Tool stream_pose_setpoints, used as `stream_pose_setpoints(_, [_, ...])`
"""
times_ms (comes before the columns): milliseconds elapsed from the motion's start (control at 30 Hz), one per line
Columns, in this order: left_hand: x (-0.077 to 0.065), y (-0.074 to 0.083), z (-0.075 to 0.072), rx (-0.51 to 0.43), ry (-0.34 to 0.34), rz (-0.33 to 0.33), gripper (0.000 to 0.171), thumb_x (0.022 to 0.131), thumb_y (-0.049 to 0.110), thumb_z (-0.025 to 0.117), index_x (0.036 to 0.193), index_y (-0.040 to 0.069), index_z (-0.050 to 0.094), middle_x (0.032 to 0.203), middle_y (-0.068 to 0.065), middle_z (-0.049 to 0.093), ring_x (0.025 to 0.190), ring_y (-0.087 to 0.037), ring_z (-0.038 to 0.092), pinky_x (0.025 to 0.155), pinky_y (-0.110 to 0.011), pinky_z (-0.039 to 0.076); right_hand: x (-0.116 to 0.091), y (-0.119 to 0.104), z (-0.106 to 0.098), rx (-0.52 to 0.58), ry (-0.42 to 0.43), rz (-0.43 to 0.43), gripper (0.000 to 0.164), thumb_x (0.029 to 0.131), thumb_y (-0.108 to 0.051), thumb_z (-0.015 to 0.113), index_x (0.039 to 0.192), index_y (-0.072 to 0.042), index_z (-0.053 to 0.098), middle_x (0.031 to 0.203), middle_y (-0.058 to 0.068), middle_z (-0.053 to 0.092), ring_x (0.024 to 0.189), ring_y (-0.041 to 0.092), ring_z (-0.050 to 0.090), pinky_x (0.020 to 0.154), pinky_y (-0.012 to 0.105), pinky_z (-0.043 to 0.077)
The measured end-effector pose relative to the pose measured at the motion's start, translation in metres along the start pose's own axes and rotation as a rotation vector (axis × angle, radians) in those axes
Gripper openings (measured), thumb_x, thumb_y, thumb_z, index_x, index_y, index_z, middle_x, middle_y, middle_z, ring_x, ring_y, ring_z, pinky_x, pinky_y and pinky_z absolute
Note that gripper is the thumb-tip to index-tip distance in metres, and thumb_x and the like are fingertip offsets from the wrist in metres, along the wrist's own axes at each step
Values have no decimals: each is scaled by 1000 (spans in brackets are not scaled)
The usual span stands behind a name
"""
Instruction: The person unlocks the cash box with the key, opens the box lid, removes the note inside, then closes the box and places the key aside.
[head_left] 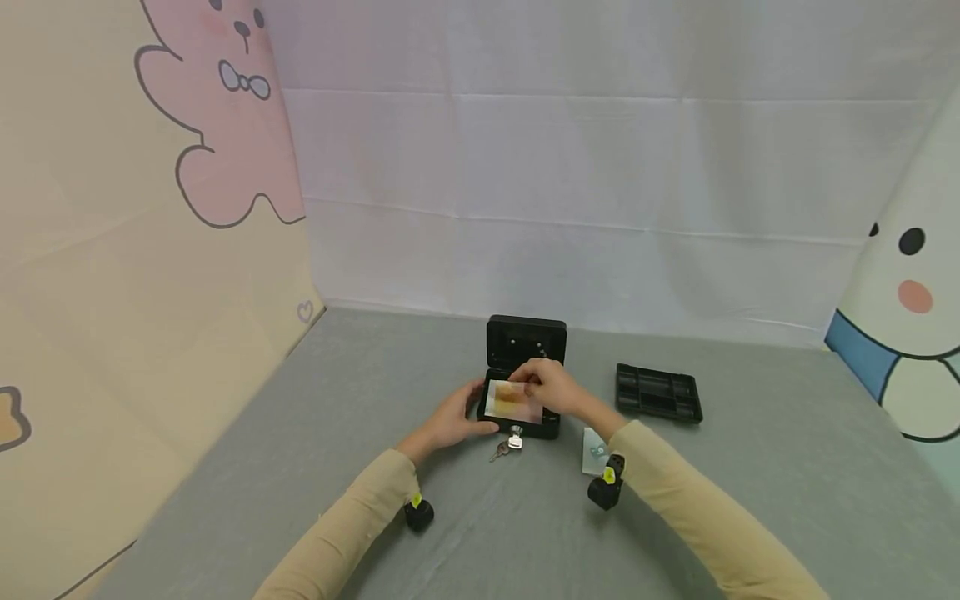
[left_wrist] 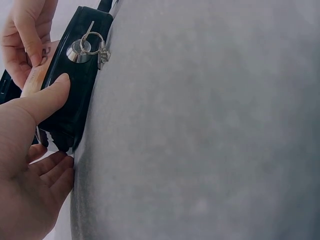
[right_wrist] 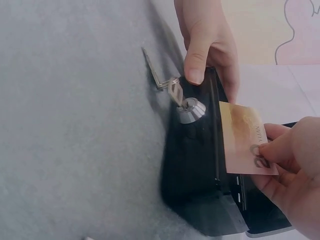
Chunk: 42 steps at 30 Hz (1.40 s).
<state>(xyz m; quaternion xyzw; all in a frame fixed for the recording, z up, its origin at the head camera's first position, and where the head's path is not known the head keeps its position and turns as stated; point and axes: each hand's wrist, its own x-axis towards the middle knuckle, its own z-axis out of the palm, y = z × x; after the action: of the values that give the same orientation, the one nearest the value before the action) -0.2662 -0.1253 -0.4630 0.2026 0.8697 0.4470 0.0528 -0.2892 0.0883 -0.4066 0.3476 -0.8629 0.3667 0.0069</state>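
Note:
A black cash box (head_left: 542, 430) stands on the table with its lid (head_left: 527, 340) raised at the back. Its front carries a silver lock (right_wrist: 192, 110) with a key inserted and another key (head_left: 498, 452) hanging from the ring. My left hand (head_left: 452, 419) holds the box's left end, thumb against the front and fingers around the side. Between thumb and fingers, my right hand (head_left: 552, 388) pinches a banknote (right_wrist: 243, 139) marked 20 yuan. The note lies across the box's opening, overlapping its front rim in the right wrist view, and hides much of the inside.
To the right of the box lies a black compartment tray (head_left: 660, 411). A pale blue printed paper (head_left: 592, 457) rests on the grey table (head_left: 480, 533), partly behind the right sleeve. White cloth (head_left: 570, 200) hangs behind the table.

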Motion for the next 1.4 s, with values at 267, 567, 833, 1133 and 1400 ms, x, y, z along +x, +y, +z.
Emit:
stream_pose_setpoints(267, [-1, 1, 0, -3, 7, -23, 82, 77, 25, 74, 138, -3, 28, 134, -20, 41, 124, -32, 40, 102, -42, 35, 1, -1, -7, -27, 7, -20, 26, 78, 14, 53, 95, 3, 67, 89, 12, 64, 72, 16, 53, 63, 26, 48])
stream_pose_setpoints(567, [0, 1, 0, -6, -1, -15, 82, 77, 23, 74, 138, -4, 27, 134, -21, 41, 124, -32, 39, 103, -42, 35, -4, -1, -22, 2, 8, -15, 25, 79, 14, 52, 98, 5, 66, 91, 14, 62, 77, 20, 55, 66, 30, 51])
stream_pose_setpoints(833, [1, 2, 0, -3, -1, -13, 82, 76, 22, 74, 138, -5, 27, 134, -22, 40, 125, -33, 38, 103, -42, 34, -12, -2, -42, 19, -4, -10, 25, 81, 14, 52, 102, 7, 64, 93, 16, 60, 79, 23, 57, 66, 30, 50])
stream_pose_setpoints(1133, [2, 0, 1, 19, 3, -18, 83, 76, 22, 75, 138, -5, 28, 134, -21, 41, 125, -32, 39, 104, -41, 34, -19, -12, -62, 12, -3, 29, 23, 86, 8, 53, 106, 2, 64, 99, 14, 60, 89, 27, 58, 72, 35, 52])
stream_pose_setpoints(1400, [1, 1, 2, 24, 5, -32, 83, 76, 24, 75, 138, -4, 28, 134, -21, 41, 125, -33, 39, 103, -42, 34, -35, -9, -72, -19, -15, -18, 25, 83, 11, 52, 104, 4, 64, 97, 14, 62, 87, 27, 59, 73, 36, 52])
